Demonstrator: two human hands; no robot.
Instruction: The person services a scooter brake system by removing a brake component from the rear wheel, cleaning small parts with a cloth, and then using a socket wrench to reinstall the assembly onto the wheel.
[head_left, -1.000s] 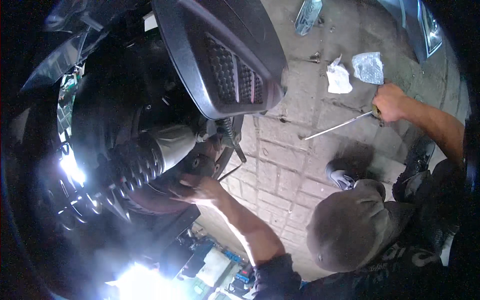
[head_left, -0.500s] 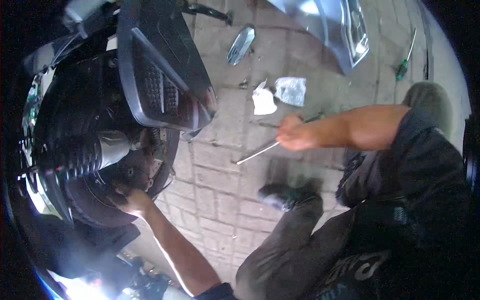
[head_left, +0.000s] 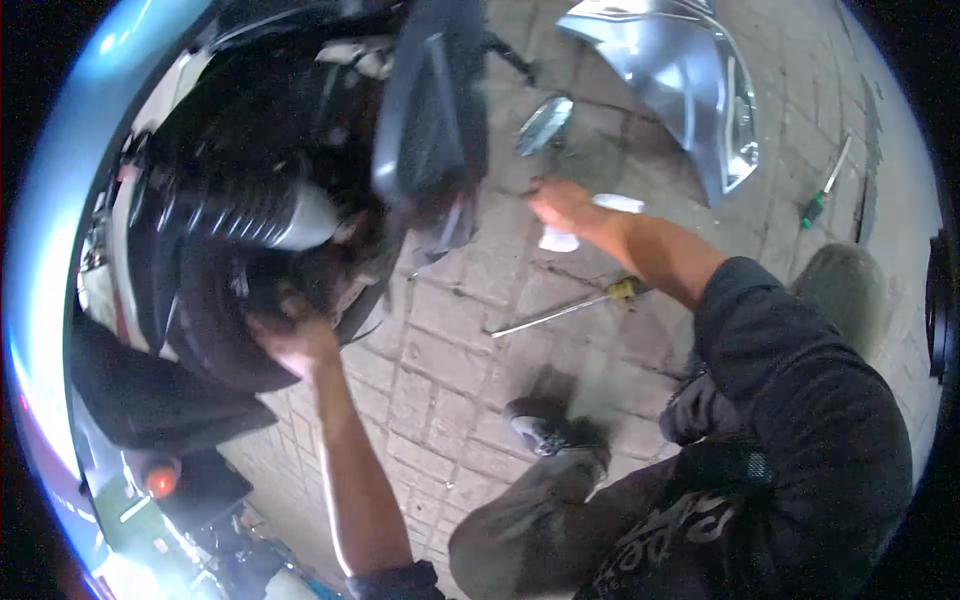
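My left hand [head_left: 298, 338] is up against the black rear tyre [head_left: 200, 340] of a scooter or motorcycle, beside the hub; its fingers are blurred and partly lost in the dark. Above it is a coil-spring shock absorber [head_left: 235, 215] with a pale metal end. Over the brick paving, my right hand [head_left: 562, 204] reaches down with fingertips pinched together; anything between them is too small to make out. Under its wrist lies a white crumpled wrapper [head_left: 559, 240], partly covered by the arm. A long screwdriver with a yellowish handle [head_left: 625, 289] lies on the bricks, nearer me.
A shiny elongated lens-like piece [head_left: 545, 126] lies beyond my right hand. Farther right are a silver body panel [head_left: 690, 90] and a green-handled screwdriver [head_left: 817, 208]. A black plastic mudguard [head_left: 425, 130] juts out above the wheel. My shoe [head_left: 537, 427] stands on the paving.
My right hand held the screwdriver over the paving; now the tool lies on the bricks and the hand has moved farther away, by the wrapper. My left hand stays at the wheel. The view has shifted.
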